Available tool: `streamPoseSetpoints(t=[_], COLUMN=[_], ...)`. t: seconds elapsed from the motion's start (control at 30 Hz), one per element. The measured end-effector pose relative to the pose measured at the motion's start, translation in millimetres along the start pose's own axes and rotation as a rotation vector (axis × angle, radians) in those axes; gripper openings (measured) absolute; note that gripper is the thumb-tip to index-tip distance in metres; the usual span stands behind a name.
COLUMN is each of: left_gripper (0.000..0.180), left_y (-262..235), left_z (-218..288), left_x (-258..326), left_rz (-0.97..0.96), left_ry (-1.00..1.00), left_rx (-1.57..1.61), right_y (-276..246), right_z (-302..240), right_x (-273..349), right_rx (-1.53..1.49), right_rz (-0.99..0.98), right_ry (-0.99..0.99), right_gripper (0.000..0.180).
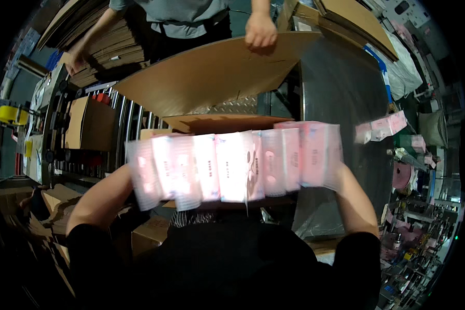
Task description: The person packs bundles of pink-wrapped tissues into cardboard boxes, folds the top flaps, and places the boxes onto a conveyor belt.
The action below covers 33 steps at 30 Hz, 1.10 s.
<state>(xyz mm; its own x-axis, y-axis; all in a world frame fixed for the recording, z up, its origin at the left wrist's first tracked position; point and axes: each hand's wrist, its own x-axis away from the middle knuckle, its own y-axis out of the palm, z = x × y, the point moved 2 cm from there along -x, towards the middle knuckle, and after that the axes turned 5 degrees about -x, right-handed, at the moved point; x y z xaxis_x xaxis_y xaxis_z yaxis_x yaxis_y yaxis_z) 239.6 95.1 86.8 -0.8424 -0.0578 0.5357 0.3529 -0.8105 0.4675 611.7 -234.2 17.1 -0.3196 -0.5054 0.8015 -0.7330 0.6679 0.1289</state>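
Observation:
A row of several pink-and-white soft packs in clear plastic point(232, 165) is held up in front of me, pressed together side by side. My left forearm point(101, 199) reaches its left end and my right forearm point(357, 204) its right end. Both hands grip the row from its ends, though the packs hide their fingers. Just beyond the packs stands an open cardboard carton, with a large raised far flap point(212, 77) and a nearer cardboard edge point(227, 123). Another person's hand point(261, 35) rests on the top of the far flap.
A roller conveyor point(134, 116) with a smaller carton point(90, 124) lies to the left. On the right runs a dark, smooth table surface point(341, 93), with more pink packs point(385, 126) along its far side. Flattened cardboard point(82, 39) is stacked at the upper left.

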Motion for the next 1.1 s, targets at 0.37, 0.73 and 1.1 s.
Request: streamPoseSetpoints(t=[0.37,0.73,1.1], left_gripper=[0.097,0.113,0.1], left_y=[-26.3,-54.6,-85.9], left_z=[-46.4,-55.4,-136.9], left_x=[-41.2,21.5,-18.1], left_rz=[0.102,-0.142,-0.37], left_ry=[-0.234,0.173,0.452], left_rx=[-1.366,-1.927,-2.185], right_y=[36.3,160.0,206.0], right_z=[51.6,65.5,113.8], right_x=[17.5,31.1,-35.6], right_rx=[0.591,1.454,1.792], right_rz=[0.135,0.15,-0.479], right_ry=[-0.12,-0.591,-0.907], right_gripper=[0.054,0.075,0.067])
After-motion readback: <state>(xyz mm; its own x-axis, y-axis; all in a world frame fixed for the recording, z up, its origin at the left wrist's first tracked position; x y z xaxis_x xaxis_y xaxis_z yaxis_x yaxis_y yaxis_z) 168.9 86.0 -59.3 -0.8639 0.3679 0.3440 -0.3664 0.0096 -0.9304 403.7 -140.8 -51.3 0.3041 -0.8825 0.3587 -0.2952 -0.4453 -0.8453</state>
